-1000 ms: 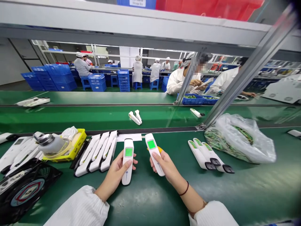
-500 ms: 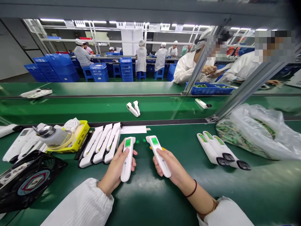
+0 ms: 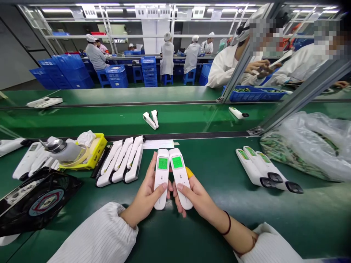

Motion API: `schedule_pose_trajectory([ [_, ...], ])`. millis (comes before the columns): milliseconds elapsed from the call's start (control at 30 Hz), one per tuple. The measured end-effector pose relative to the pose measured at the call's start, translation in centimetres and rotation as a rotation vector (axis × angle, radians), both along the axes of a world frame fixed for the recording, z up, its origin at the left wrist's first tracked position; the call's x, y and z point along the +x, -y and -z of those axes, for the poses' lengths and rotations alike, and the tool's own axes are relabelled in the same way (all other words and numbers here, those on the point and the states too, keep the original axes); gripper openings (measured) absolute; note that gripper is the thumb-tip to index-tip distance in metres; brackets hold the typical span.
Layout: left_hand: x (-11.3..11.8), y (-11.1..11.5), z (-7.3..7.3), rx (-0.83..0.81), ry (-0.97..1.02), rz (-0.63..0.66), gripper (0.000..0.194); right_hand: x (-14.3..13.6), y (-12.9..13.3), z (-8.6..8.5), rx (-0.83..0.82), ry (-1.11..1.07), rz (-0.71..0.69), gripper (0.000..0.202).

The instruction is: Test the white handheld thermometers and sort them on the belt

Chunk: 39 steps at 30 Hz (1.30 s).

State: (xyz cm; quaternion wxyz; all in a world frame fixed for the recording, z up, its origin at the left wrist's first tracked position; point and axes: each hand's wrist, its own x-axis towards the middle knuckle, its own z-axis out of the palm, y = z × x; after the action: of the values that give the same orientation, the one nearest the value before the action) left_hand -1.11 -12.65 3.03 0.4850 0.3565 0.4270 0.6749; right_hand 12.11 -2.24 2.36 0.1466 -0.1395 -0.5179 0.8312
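Observation:
Two white infrared thermometers with lit green screens are held side by side above the green bench, their upper ends close together. My left hand (image 3: 149, 193) is closed round the left thermometer (image 3: 162, 177), thumb on its front below the screen. Round the right thermometer (image 3: 179, 175) my right hand (image 3: 196, 191) is closed, its thumb also on the front; a yellow cover shows on one finger. The digits on both screens are too blurred to read surely. Left of my hands, several white thermometers (image 3: 120, 162) lie in a slanted row.
Three thermometers (image 3: 257, 168) lie at right, before a clear bag (image 3: 304, 146) of green parts. A yellow basket (image 3: 100, 149), metal bottle (image 3: 64, 149) and black bag (image 3: 41, 204) stand left. Beyond, a green conveyor (image 3: 192, 118) carries thermometers; co-workers sit past a metal post (image 3: 241, 65).
My hands have come together, bringing the two thermometers from apart to side by side, screens turned more toward me. The view has tilted down slightly. The pair on the conveyor has shifted left.

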Motion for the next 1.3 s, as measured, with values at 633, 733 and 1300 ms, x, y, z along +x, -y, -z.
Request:
schedule_pose_trajectory([
  [633, 0.48, 0.22, 0.25, 0.005, 0.078, -0.001, 0.079, 0.72, 0.22, 0.52, 0.097, 0.069, 0.024, 0.032],
  [733, 0.41, 0.33, 0.37, -0.007, 0.094, 0.025, 0.078, 0.52, 0.24, 0.21, 0.079, 0.077, 0.045, 0.031],
  [1300, -0.02, 0.36, 0.5, -0.008, 0.088, 0.094, 0.076, 0.29, -0.03, 0.09, 0.021, 0.131, 0.11, 0.043],
])
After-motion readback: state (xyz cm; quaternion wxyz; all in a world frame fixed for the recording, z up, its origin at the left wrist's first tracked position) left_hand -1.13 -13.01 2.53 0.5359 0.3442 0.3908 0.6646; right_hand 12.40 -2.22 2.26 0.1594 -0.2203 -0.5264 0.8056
